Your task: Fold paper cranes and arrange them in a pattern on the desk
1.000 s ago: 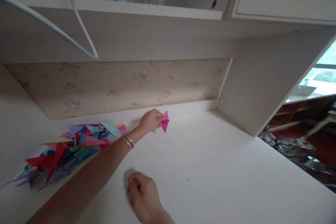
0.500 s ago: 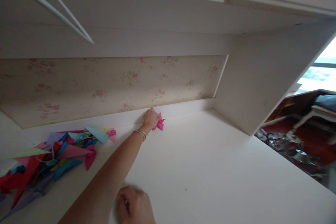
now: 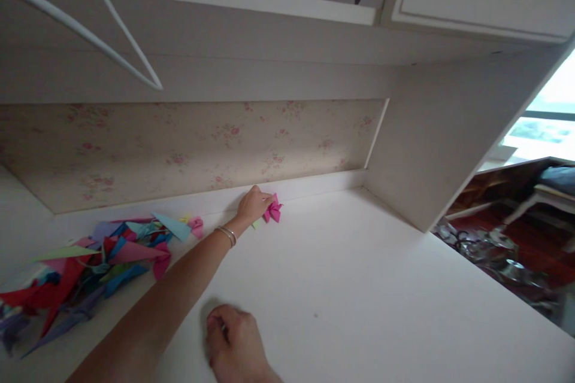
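My left hand [image 3: 254,204] reaches across to the back of the white surface. Its fingers are closed on a bright pink folded-paper flower [image 3: 274,210] standing by the back ledge. A bit of light green paper [image 3: 256,224] shows just under that hand. Closer to me, my right hand [image 3: 236,341] rests on the surface with its fingers curled into a loose fist; no object shows in it. To the left lies a heap of folded-paper pieces [image 3: 130,253] in red, blue, purple, green and pink, partly behind my left forearm.
Above hangs a white shelf [image 3: 251,3] with clear plastic-wrapped things on it. A white loop of cable or rod [image 3: 117,60] hangs at upper left. A side panel [image 3: 413,131] bounds the white surface [image 3: 341,269] at right; shiny metal items [image 3: 507,257] lie beyond its edge.
My view has tilted up a little, showing more of the shelf. My left hand has drawn slightly left, uncovering more of the pink flower, which stays in place. My right hand remains curled.
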Motion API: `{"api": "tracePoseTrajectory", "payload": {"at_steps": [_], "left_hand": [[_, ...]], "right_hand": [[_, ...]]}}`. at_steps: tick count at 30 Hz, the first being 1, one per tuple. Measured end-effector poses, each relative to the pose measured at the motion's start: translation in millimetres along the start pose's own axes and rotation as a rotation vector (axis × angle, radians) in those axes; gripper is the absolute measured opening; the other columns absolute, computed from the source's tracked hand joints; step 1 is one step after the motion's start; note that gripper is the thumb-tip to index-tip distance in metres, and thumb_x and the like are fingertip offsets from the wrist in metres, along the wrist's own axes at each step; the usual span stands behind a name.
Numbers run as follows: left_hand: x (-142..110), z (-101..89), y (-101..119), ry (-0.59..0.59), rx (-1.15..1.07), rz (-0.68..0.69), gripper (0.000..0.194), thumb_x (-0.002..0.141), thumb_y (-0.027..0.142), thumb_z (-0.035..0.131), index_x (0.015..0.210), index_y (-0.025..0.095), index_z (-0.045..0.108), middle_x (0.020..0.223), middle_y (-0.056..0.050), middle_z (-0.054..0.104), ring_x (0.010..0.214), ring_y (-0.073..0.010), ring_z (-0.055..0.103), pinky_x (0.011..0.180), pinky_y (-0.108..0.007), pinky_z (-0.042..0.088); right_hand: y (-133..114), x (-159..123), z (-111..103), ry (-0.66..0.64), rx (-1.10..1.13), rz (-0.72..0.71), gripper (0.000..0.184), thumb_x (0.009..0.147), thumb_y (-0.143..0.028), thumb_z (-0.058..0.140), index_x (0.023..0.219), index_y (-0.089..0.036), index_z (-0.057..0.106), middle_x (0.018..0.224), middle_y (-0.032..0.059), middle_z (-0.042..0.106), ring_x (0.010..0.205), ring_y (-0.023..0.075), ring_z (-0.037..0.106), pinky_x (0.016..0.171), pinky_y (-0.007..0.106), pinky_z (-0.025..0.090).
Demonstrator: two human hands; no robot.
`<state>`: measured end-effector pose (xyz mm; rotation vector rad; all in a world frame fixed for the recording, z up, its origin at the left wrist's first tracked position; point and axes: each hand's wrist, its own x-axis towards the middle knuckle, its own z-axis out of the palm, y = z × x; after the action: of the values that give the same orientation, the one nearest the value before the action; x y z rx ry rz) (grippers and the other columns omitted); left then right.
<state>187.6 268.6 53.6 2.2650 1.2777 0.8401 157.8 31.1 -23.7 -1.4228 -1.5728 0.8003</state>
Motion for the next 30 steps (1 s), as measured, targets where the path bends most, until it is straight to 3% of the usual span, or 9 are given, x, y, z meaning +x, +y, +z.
{"api": "tracePoseTrajectory", "payload": {"at_steps": [3,6,10,13,15,17,21,25,30], "left_hand": [[-35.2,-10.3,0.9,0.146,-0.054,0.011,0.027,0.083,0.037,0.055,0.090,0.019,0.075,0.082,-0.006,0.062,0.077,-0.0182,0.056,0.077,-0.030,0.042],[-90.0,-19.7,3.6,0.173,-0.136,-0.017,0.030,0.085,0.038,0.052,0.092,0.018,0.073,0.082,-0.004,0.066,0.075,-0.0165,0.058,0.074,-0.027,0.044],[-175.4,-40.9,9.0,0.198,-0.583,-0.181,0.030,0.079,0.042,0.060,0.085,0.015,0.071,0.079,-0.004,0.068,0.073,-0.0156,0.057,0.067,-0.024,0.044],[-231.7,-66.1,5.2,0.221,-0.803,-0.410,0.029,0.076,0.044,0.063,0.079,0.015,0.065,0.049,0.007,0.045,0.043,-0.0073,0.034,0.042,-0.020,0.026],[-261.7,-80.1,-3.6,0.200,-0.917,-0.520,0.028,0.075,0.044,0.063,0.076,0.016,0.059,0.043,0.011,0.028,0.039,-0.0056,0.017,0.038,-0.020,0.013],[-285.4,-86.6,-15.3,0.155,-0.959,-0.589,0.031,0.076,0.045,0.061,0.065,0.018,0.051,0.041,0.012,0.022,0.038,-0.0053,0.012,0.039,-0.022,0.009],[-312.4,-79.9,-34.7,0.122,-0.833,-0.626,0.045,0.075,0.048,0.059,0.051,0.020,0.031,0.042,0.010,0.023,0.039,-0.0053,0.017,0.040,-0.023,0.010],[-316.6,-74.2,-40.7,0.124,-0.785,-0.598,0.039,0.073,0.041,0.057,0.052,0.021,0.031,0.044,0.009,0.023,0.041,-0.0060,0.019,0.042,-0.024,0.012],[-314.7,-77.7,-42.9,0.037,-0.753,-0.573,0.036,0.074,0.037,0.054,0.050,0.020,0.034,0.044,0.008,0.026,0.042,-0.0070,0.022,0.043,-0.025,0.012]], "right_hand": [[0.7,-0.9,0.0,-0.015,0.062,0.001,0.023,0.087,-0.018,0.044,0.080,-0.022,0.065,0.070,-0.0004,0.065,0.062,0.0132,0.059,0.053,0.020,0.038],[2.2,-0.7,2.1,-0.028,0.141,0.030,0.023,0.088,-0.020,0.042,0.079,-0.021,0.064,0.065,-0.0009,0.061,0.054,0.0117,0.055,0.048,0.020,0.035],[1.9,0.2,3.1,-0.065,0.257,0.060,0.022,0.088,-0.025,0.042,0.080,-0.019,0.062,0.059,-0.0022,0.056,0.047,0.0104,0.051,0.043,0.019,0.034],[-0.2,-0.7,1.6,-0.091,0.310,0.084,0.023,0.088,-0.030,0.043,0.081,-0.019,0.061,0.058,-0.0026,0.055,0.045,0.0102,0.051,0.043,0.019,0.035],[-1.2,-1.7,0.9,-0.103,0.309,0.098,0.024,0.088,-0.034,0.045,0.081,-0.019,0.061,0.059,-0.0023,0.056,0.044,0.0103,0.050,0.042,0.020,0.035],[-1.2,-2.7,0.8,-0.101,0.296,0.106,0.025,0.087,-0.038,0.046,0.083,-0.019,0.062,0.060,-0.0019,0.058,0.044,0.0104,0.050,0.042,0.020,0.035],[-0.2,-3.9,1.1,-0.088,0.277,0.117,0.032,0.087,-0.045,0.046,0.083,-0.018,0.063,0.062,-0.0006,0.059,0.046,0.0109,0.050,0.043,0.021,0.036],[-1.9,-5.5,1.3,-0.050,0.270,0.136,0.038,0.083,-0.051,0.048,0.084,-0.017,0.064,0.063,0.0008,0.060,0.047,0.0114,0.050,0.045,0.022,0.036],[-7.5,-9.4,4.8,-0.038,0.204,0.129,0.037,0.084,-0.050,0.048,0.084,-0.017,0.064,0.060,-0.0005,0.059,0.049,0.0125,0.051,0.047,0.023,0.036]]}}
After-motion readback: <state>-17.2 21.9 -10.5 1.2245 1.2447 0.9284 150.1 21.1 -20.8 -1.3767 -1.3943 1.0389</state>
